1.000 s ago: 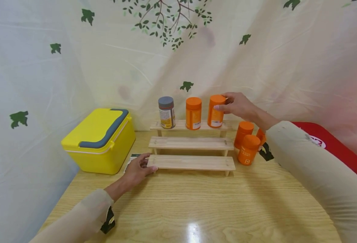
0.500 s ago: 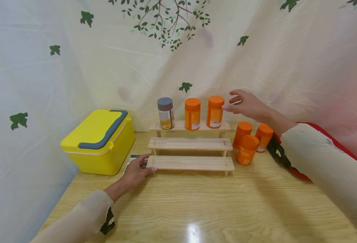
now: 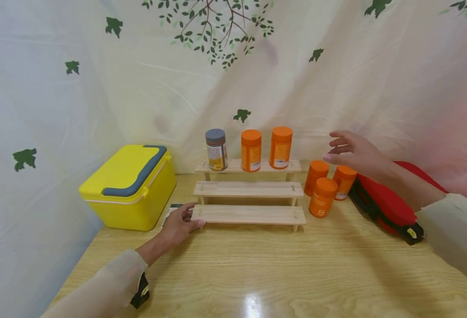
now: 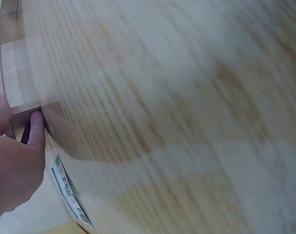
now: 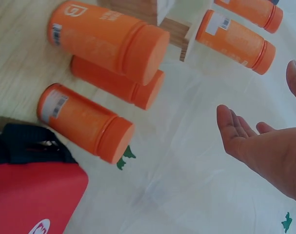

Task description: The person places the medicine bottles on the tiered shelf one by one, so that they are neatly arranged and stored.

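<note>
My left hand [image 3: 179,224] grips the left end of the lowest step of a three-tier wooden shelf [image 3: 249,214]; in the left wrist view its thumb and fingers pinch the end near a leg. On the top tier stand a grey-lidded jar [image 3: 216,150], an orange jar [image 3: 251,151] and another orange jar [image 3: 281,148]. My right hand [image 3: 358,152] is in the air right of the shelf, fingers spread and holding nothing. Near it on the table stand a front orange jar [image 3: 323,198], a back orange jar [image 3: 316,176] and a right-hand orange jar [image 3: 344,182].
A yellow cooler box [image 3: 128,187] with a grey handle stands at the left. Behind my right forearm lies a red case [image 3: 388,203] with black trim. Beside my left hand a small printed card [image 4: 69,190] lies flat. A leaf-patterned white sheet [image 3: 158,88] hangs behind.
My right hand has let go of the rightmost orange jar on the top tier and drawn back to the right. The left hand has kept its hold on the shelf.
</note>
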